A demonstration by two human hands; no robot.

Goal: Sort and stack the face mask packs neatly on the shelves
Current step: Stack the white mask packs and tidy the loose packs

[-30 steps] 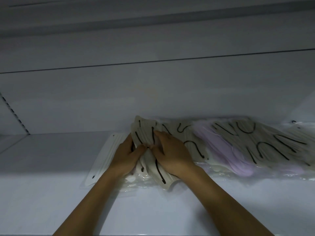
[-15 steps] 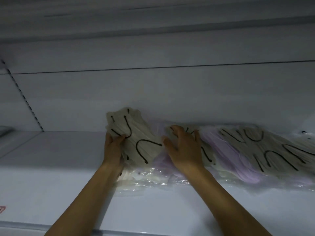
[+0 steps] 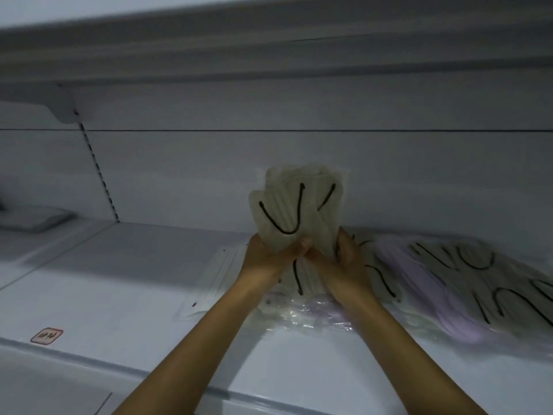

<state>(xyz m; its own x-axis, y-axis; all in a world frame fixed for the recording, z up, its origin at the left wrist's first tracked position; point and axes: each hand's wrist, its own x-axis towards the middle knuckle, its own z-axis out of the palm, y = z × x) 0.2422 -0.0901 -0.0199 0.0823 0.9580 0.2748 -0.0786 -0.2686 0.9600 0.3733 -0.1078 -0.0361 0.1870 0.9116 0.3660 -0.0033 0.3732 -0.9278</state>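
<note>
Hands meet mid-shelf, both gripping one bundle of beige mask packs (image 3: 299, 205) held upright above the shelf (image 3: 125, 274), close to the back panel (image 3: 299, 163). Left hand (image 3: 266, 259) curls round the bundle's lower left, thumb pressed across the front. Right hand (image 3: 338, 265) wraps the lower right, fingers curled behind the edge, thumb at front; the two thumbs nearly touch. Bundle: pale beige pleated masks, black ear loops showing as U and slash shapes, fanned unevenly at top, clear wrap barely visible; how many packs it holds cannot be told. Its lower part runs down between the wrists, one black loop showing there.

Messy pile of packs (image 3: 466, 283) lies along the shelf's right part, from just right of the right hand to the frame's right edge: beige masks with black loops mixed with lilac masks (image 3: 419, 274), overlapping, tilted. Crinkled clear plastic (image 3: 305, 313) sits under the forearms near the shelf's front edge. Flat white pack (image 3: 209, 280) lies just left of the left wrist, long side angled toward the back. Small red-bordered label (image 3: 46, 335) at the shelf's front left; text unreadable. Slotted upright (image 3: 98, 172) on the back panel at left. Frame motion-blurred, dim.
</note>
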